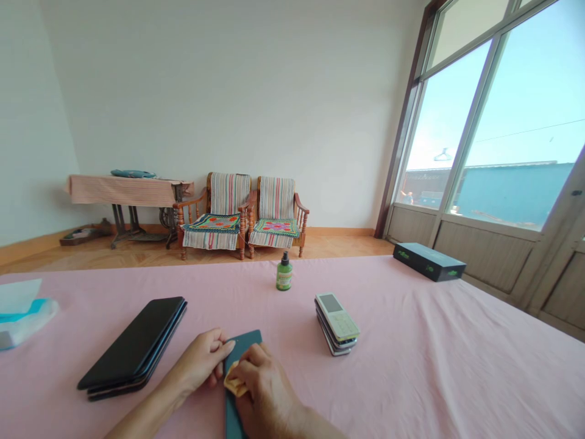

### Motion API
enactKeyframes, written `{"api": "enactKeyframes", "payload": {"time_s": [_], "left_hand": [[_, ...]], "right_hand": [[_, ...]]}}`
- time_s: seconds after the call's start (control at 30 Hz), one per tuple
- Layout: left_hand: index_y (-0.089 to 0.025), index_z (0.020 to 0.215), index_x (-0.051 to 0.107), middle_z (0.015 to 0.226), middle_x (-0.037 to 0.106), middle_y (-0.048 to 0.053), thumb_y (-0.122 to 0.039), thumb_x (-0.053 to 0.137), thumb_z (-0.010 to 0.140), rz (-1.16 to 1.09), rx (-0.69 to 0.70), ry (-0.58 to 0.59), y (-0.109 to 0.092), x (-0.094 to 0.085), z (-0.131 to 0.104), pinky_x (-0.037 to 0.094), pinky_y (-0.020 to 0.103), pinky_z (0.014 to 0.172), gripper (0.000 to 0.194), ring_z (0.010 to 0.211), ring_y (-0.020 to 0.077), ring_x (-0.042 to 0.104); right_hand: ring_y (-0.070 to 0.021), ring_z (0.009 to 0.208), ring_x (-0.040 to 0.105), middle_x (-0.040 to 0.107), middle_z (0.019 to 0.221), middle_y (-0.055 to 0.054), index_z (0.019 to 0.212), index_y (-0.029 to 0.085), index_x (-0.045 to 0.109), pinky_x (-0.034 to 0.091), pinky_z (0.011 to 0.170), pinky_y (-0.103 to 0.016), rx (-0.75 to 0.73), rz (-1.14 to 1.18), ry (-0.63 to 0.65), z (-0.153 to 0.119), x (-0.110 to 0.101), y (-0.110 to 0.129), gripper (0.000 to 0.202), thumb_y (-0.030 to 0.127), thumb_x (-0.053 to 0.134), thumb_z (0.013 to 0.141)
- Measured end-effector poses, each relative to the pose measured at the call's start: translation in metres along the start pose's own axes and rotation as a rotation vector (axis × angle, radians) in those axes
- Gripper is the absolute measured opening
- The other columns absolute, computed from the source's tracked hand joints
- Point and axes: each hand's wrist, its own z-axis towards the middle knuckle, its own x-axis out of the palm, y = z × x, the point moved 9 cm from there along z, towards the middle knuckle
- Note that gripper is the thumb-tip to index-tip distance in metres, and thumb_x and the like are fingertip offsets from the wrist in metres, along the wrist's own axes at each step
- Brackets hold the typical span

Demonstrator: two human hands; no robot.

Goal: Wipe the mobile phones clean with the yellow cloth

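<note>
A flat dark teal slab, like a tablet or large phone, lies on the pink cloth at the bottom centre. My left hand grips its upper left edge, thumb on top and fingers curled at the side. Bunched under the fingers of my right hand is a yellow cloth, pressed on the slab's face. To the left is a stack of black tablet-like slabs. A pile of phones, a white keypad one on top, stands to the right.
A green spray bottle stands beyond my hands on the pink-covered surface. A black box is at the back right, a tissue pack at the left edge. Two chairs and a cloth-covered sewing table stand by the wall.
</note>
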Motion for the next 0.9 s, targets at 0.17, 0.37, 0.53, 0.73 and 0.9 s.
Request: {"api": "enactKeyframes", "payload": {"time_s": [0.17,0.37,0.53,0.73,0.9], "left_hand": [[-0.019,0.066,0.047,0.040,0.051,-0.006,-0.071,0.060,0.058,0.000,-0.001,0.000,-0.0011,-0.0001,-0.0006,0.028,0.019,0.033,0.054,0.029,0.0093,0.041],[-0.018,0.065,0.047,0.040,0.050,-0.006,-0.069,0.063,0.057,0.008,-0.003,-0.010,-0.0013,-0.0008,-0.0014,0.027,0.018,0.033,0.054,0.029,0.0095,0.042],[-0.019,0.066,0.047,0.040,0.050,-0.006,-0.072,0.059,0.058,0.015,-0.002,-0.013,-0.0015,-0.0008,-0.0020,0.027,0.018,0.034,0.055,0.029,0.0095,0.042],[-0.018,0.067,0.047,0.040,0.051,-0.005,-0.075,0.055,0.057,0.023,-0.001,-0.007,-0.0006,-0.0002,-0.0014,0.027,0.019,0.034,0.058,0.029,0.0091,0.041],[-0.018,0.067,0.046,0.040,0.052,-0.005,-0.077,0.053,0.056,0.032,-0.002,-0.010,0.0003,0.0001,0.0002,0.028,0.019,0.034,0.060,0.029,0.0086,0.040]], "right_hand": [[-0.0159,0.089,0.051,0.058,0.092,-0.003,0.086,0.021,0.064,0.042,0.075,-0.023,0.001,0.010,0.001,-0.0005,-0.0032,0.0025,0.031,-0.002,0.055,0.067],[-0.0160,0.088,0.051,0.059,0.092,-0.003,0.086,0.020,0.063,0.043,0.076,-0.023,-0.009,-0.013,0.029,0.0006,-0.0017,0.0022,0.028,0.000,0.057,0.068],[-0.0162,0.088,0.051,0.059,0.092,-0.003,0.088,0.020,0.063,0.042,0.076,-0.024,-0.015,-0.017,0.034,-0.0004,-0.0030,0.0036,0.026,0.001,0.057,0.070],[-0.0165,0.088,0.052,0.059,0.092,-0.004,0.088,0.020,0.063,0.043,0.076,-0.024,-0.018,-0.012,0.029,0.0005,-0.0066,0.0050,0.026,0.001,0.056,0.072],[-0.0163,0.088,0.052,0.059,0.093,-0.003,0.089,0.020,0.063,0.042,0.076,-0.024,-0.017,-0.005,0.025,0.0005,-0.0052,0.0037,0.028,0.000,0.056,0.070]]}}
